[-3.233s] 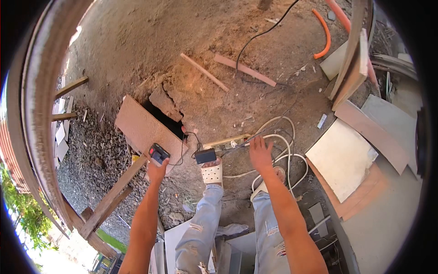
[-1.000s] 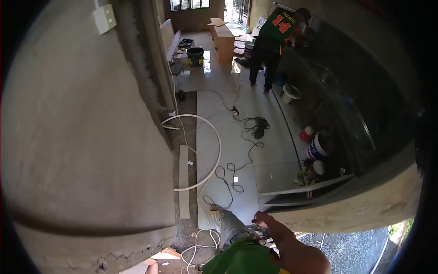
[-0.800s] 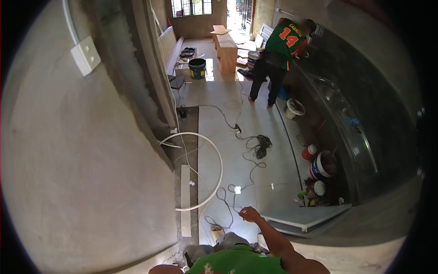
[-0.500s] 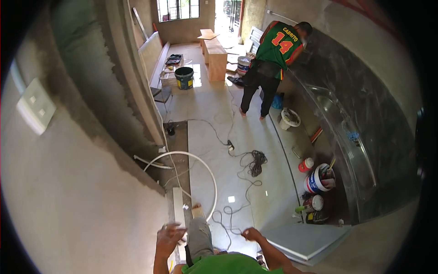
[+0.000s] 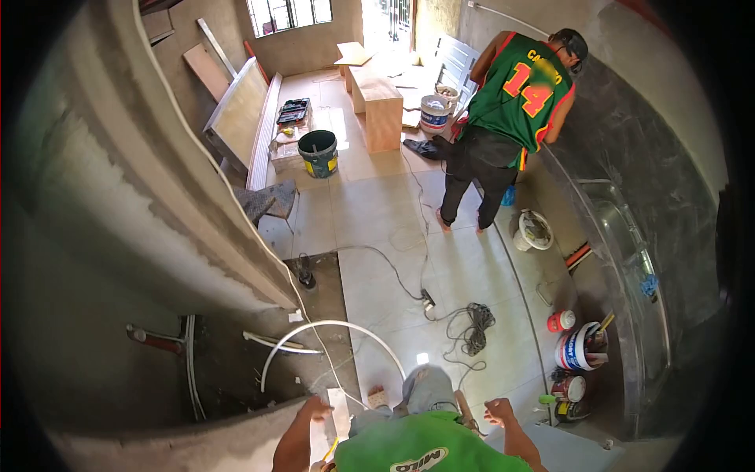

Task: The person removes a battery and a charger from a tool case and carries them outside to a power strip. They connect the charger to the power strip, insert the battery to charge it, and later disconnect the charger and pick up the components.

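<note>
Low in the view, my left hand [image 5: 316, 410] hangs by a pale strip of board [image 5: 338, 411], apparently with nothing in its loosely bent fingers. On the other side of my green shirt [image 5: 417, 444], my right hand [image 5: 498, 411] is closed with its fingers curled in, and nothing shows in it. A white bent pipe [image 5: 334, 323] arcs over the floor ahead of my legs. Beyond my right hand, a dark coiled cord [image 5: 475, 329] lies loose on the pale tiles.
A co-worker [image 5: 503, 118] leans over the dark counter [image 5: 629, 165] with a sink [image 5: 621, 228]. Beneath the counter stand a white bucket [image 5: 580, 346] and paint cans [image 5: 568, 388]. A dark bucket [image 5: 318, 153] and wooden cabinet [image 5: 377, 110] are farther back. Pipes [image 5: 190, 362] rise at left.
My view has shifted forward and past the wall on the left, showing more floor and pipes there. My legs have moved in a step, and both hands sit farther right in view.
</note>
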`<state>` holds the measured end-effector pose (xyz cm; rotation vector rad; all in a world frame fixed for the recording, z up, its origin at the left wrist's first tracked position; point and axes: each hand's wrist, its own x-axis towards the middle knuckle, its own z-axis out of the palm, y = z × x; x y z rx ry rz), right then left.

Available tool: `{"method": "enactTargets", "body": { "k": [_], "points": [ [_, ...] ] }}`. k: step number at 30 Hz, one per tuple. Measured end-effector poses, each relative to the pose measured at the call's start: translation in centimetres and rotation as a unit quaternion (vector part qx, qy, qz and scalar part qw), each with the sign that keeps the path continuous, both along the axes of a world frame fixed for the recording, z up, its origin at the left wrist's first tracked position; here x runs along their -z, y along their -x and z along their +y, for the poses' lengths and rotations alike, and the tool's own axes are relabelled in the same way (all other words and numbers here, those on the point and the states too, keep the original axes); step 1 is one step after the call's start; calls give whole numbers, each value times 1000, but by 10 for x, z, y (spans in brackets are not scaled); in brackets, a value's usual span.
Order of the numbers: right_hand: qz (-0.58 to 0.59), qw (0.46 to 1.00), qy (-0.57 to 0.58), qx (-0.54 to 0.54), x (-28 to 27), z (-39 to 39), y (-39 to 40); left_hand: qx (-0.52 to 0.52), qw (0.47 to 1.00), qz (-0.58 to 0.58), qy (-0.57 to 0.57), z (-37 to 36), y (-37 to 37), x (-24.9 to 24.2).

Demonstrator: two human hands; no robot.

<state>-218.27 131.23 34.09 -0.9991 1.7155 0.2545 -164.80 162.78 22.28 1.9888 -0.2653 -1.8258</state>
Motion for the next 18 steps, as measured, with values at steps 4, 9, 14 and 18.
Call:
{"method": "enactTargets", "body": {
  "k": [4, 9, 14, 18],
  "points": [
    [-15, 998, 52, -26, 21, -81, -91, 195, 888, -405, 97, -201, -125, -42],
    [-5, 987, -9, -161, 68, -206, -198, -103, 951, -224, 188, -382, -214, -94],
    [131, 926, -138, -327, 163, -393, -300, 165, 943, -286, -25, -400, -280, -47],
    [40, 876, 76, -475, 97, -569, -454, 188, 934, -302, 25, -391, -344, 15]
  ]
}}
